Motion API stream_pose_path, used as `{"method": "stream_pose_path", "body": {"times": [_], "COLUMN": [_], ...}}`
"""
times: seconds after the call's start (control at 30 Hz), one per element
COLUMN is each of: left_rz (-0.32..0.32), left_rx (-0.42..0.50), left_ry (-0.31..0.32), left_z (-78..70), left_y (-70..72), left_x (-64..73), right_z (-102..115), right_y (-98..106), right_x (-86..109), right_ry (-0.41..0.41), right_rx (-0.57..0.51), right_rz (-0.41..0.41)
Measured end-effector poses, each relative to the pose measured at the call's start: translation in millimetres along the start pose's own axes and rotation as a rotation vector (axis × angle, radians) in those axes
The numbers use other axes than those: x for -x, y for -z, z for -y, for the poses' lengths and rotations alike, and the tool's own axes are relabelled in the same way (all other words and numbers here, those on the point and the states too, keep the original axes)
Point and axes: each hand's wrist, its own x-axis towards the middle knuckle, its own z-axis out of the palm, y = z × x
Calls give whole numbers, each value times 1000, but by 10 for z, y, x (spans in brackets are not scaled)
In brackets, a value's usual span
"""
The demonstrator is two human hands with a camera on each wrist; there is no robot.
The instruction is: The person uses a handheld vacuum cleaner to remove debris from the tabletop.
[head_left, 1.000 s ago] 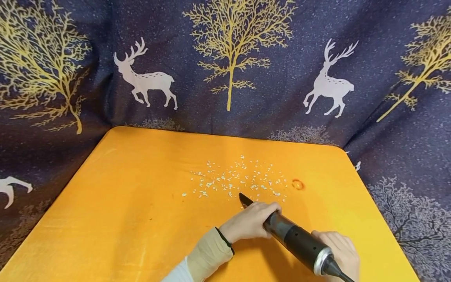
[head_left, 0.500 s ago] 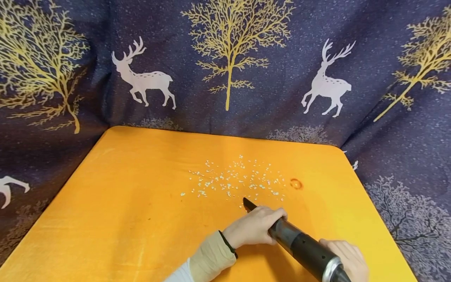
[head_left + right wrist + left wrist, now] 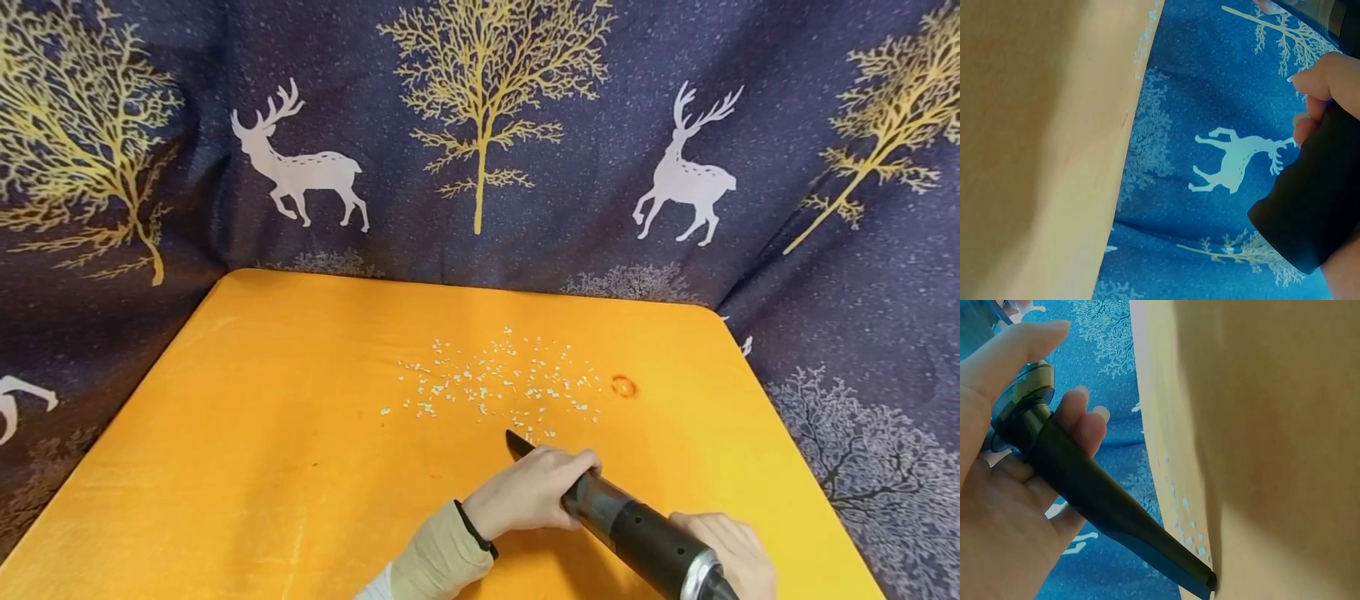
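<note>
My left grip (image 3: 528, 490) is wrapped round the front of the handheld vacuum (image 3: 636, 532), near the root of its black nozzle (image 3: 1116, 503), while my right grip (image 3: 731, 554) clasps the handle (image 3: 1310, 194) behind. The vacuum slants down over the near part of the counter (image 3: 187, 433), its tip just beside the white flecks (image 3: 482, 392); I can't tell whether it touches the surface. With two grips on one long tool, the likeliest trouble is that they disagree: if my right grip twists or dips, the tip could swing sideways and scatter flecks. Held too high, it might miss the small ones; pressed too hard, it could plough them along. A sideways shove from my left grip, so near the nozzle, might loosen it. Farther out, the thinly spread flecks toward the ring-shaped mark (image 3: 623, 386) and the backdrop cloth (image 3: 442, 242) would be easiest to overlook.
</note>
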Motion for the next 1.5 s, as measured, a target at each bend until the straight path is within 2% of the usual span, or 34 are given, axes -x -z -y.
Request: {"method": "stream_pose_path", "body": {"times": [0.17, 0.27, 0.37, 0.67, 0.87, 0.97, 1.27, 1.5], "left_rz": [26, 39, 43, 32, 28, 29, 54, 80], "left_rx": [40, 45, 42, 39, 37, 16, 11, -7], "left_ry": [-17, -35, -52, -52, -69, -73, -74, -58], "left_z": [-50, -93, -120, -72, -63, -68, -72, -65], "left_y": [-55, -84, -110, -187, -231, -240, -246, -267], "left_x": [-46, -65, -90, -190, -286, -332, -444, -494], "right_z": [9, 5, 2, -14, -64, -74, -109, -153], "right_y": [166, 264, 321, 332, 347, 372, 438, 482], "right_x": [53, 82, 103, 145, 139, 146, 168, 189], "right_ry": [-32, -8, 16, -56, -21, -39, -76, -104], "right_rx": [70, 122, 150, 172, 170, 177, 210, 239], "right_rz": [123, 206, 242, 202, 162, 162, 194, 262]}}
